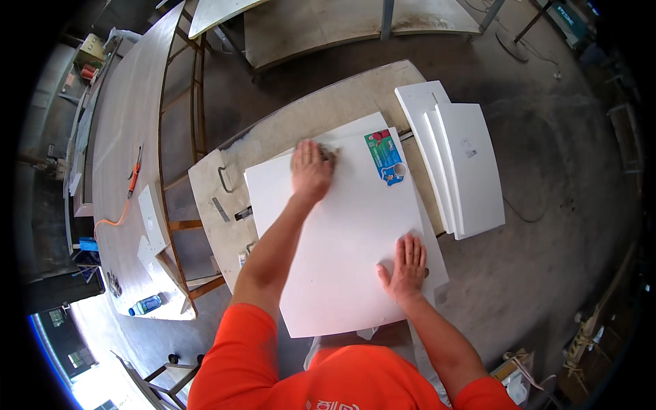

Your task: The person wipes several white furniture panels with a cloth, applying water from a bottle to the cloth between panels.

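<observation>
On bench (273, 137): white panel (342, 239) lies flat | left hand (311, 167) presses a pad (329, 154) at panel's far edge, fingers curled | right hand (408, 263) spread flat, near edge | tube (384, 158) on panel

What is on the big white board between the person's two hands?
Nothing. In the head view, the white board is bare between the left hand, which presses a small pad near the far edge, and the right hand, flat at the near right edge.
</observation>
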Demonstrator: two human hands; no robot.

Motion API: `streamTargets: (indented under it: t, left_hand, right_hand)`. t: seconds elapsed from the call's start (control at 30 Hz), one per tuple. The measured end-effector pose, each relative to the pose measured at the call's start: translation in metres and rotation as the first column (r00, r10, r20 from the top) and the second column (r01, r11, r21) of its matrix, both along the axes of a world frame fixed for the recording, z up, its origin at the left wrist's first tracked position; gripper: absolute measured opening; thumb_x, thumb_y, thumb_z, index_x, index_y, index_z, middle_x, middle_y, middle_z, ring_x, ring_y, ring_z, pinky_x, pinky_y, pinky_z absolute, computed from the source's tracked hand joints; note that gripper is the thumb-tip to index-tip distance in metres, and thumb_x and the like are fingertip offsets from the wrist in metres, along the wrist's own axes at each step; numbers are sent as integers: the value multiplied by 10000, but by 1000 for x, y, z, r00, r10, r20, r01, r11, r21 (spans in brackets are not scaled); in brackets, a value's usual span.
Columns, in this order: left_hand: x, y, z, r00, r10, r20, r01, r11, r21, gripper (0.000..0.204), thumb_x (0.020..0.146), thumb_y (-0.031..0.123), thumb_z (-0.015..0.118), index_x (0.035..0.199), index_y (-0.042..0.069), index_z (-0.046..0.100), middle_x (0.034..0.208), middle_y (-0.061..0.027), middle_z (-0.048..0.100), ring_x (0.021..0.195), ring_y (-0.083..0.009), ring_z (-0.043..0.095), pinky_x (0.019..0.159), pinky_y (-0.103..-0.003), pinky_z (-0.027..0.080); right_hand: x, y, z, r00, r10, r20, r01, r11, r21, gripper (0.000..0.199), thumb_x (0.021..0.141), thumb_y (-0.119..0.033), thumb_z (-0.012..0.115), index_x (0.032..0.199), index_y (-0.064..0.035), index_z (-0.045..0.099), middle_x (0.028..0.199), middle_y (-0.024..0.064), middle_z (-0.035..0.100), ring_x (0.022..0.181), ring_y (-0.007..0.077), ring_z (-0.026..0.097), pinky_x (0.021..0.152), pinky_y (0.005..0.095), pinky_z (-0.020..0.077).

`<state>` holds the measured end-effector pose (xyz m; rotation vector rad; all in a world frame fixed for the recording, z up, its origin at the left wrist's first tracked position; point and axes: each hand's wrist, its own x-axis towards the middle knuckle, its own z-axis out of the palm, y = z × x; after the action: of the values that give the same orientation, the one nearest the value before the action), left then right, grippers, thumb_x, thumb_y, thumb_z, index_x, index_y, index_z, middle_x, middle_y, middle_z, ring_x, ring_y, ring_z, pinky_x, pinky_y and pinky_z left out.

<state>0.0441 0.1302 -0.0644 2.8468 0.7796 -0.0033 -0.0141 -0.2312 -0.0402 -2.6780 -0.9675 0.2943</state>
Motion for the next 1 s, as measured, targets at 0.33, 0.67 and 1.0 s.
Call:
streamTargets:
  t: [0.33,0.67,1.0]
  left_hand:
    - [-41,-48,-2,960,-261,100,269,960,-75,697,997,377,537,1562,-1,380,1681,-166,280,1581,-299,194,1290,-438,137]
    - [-94,-124,10,761,-571,309,637,747,-188,573,897,216,656,1413,-20,572,1578,-176,461,1515,-328,359,1247,-462,288]
    - [9,-110,-3,871,-395,292,427,903,-53,543,905,208,613,1383,-45,576,1504,-195,532,1453,-358,439,1202,-467,351]
  right_hand:
    - [18,8,-5,999,24,-32,-25,998,-53,937,917,-517,639,1580,41,284,1686,223,203,1574,405,126,1285,551,56]
    - [44,23,-2,997,57,45,-56,998,-23,895,945,-550,589,1561,46,329,1681,218,226,1573,385,148,1285,541,77]
    - [43,22,2,999,39,-38,-41,997,-66,913,937,-536,610,1570,45,303,1690,222,186,1575,401,127,1283,550,79]
